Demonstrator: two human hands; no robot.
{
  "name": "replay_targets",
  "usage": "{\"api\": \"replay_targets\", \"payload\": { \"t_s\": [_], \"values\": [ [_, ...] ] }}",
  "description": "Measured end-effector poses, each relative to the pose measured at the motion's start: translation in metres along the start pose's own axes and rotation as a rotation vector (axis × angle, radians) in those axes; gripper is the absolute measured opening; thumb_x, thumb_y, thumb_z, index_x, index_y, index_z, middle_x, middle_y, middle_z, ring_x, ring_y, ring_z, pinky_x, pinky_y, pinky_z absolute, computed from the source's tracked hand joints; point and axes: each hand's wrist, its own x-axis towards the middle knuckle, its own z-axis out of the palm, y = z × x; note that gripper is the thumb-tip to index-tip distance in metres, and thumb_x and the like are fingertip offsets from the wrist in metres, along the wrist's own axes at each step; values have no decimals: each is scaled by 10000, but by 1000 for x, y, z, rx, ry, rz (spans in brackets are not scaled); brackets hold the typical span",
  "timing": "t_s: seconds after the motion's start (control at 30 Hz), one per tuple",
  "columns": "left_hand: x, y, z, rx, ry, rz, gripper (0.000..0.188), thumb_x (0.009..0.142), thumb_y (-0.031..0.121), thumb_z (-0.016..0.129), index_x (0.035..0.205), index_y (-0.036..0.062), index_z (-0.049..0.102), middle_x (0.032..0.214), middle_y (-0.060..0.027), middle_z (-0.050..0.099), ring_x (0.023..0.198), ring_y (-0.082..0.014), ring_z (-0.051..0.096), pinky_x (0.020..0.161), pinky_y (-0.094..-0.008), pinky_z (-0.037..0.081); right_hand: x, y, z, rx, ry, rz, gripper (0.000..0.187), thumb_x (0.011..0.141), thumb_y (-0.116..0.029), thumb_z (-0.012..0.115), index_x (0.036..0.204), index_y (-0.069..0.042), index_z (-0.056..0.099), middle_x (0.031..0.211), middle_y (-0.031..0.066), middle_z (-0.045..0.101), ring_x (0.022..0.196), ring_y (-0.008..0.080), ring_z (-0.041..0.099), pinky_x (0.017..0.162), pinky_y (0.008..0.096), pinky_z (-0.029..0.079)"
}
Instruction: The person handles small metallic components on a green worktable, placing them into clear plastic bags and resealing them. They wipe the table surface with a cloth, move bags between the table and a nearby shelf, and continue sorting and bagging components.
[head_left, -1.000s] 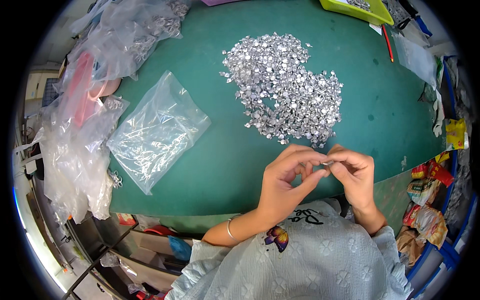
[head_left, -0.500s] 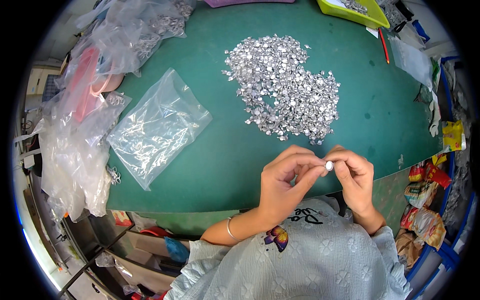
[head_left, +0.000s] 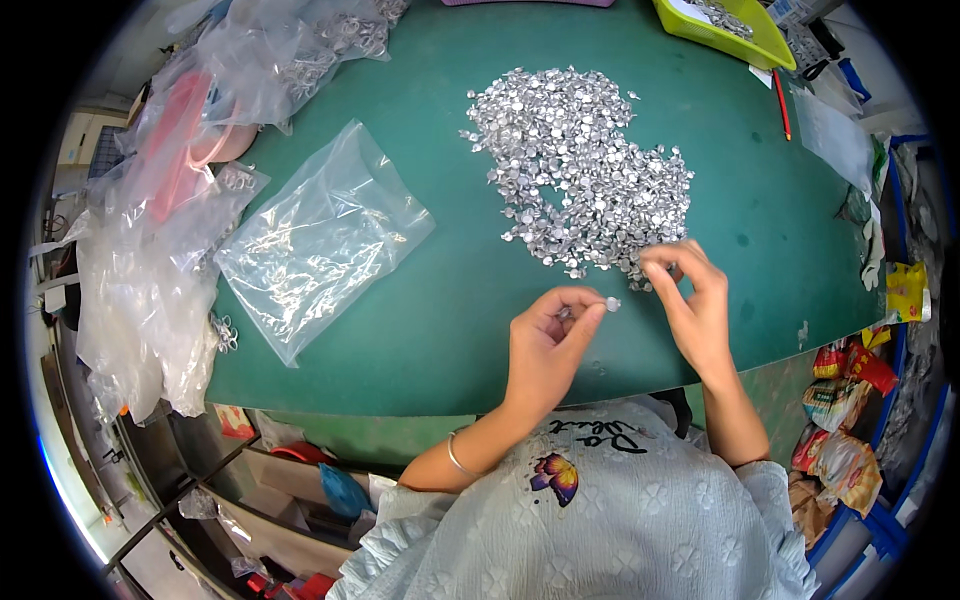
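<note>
My left hand point(head_left: 545, 345) is closed above the near part of the green table, pinching a small round silver metal piece point(head_left: 612, 303) between thumb and forefinger. Another bit of metal point(head_left: 566, 313) shows within its curled fingers. At the near right edge of a heap of small silver disc-shaped metal pieces point(head_left: 570, 130), my right hand point(head_left: 697, 305) has its fingertips drawn together. Whatever lies between those fingertips is too small to make out.
A clear plastic bag point(head_left: 325, 240) lies flat on the green table point(head_left: 440, 350) to the left. Beyond it are more plastic bags point(head_left: 140, 310) and a pink basket point(head_left: 225, 140). A yellow-green tray point(head_left: 730, 38) and a red pen point(head_left: 782, 105) sit at the far right.
My hands have moved apart. The right one has gone from beside the left hand up to the heap's near edge; the left keeps a metal piece and has shifted slightly left.
</note>
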Motion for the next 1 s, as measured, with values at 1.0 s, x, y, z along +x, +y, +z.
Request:
{"api": "replay_targets", "payload": {
  "t_s": [1.0],
  "values": [
    [18, -37, -11, 46, -75, -37, 169, 849, -36, 482, 1012, -39, 524, 946, -71, 567, 866, -137, 570, 766, -240, 466, 92, 22, 57, -885, -142, -714, 89, 632, -61, 612, 719, -75, 603, 789, 29, 506, 829, 190, 462, 735, 326, 340]
  ]
}}
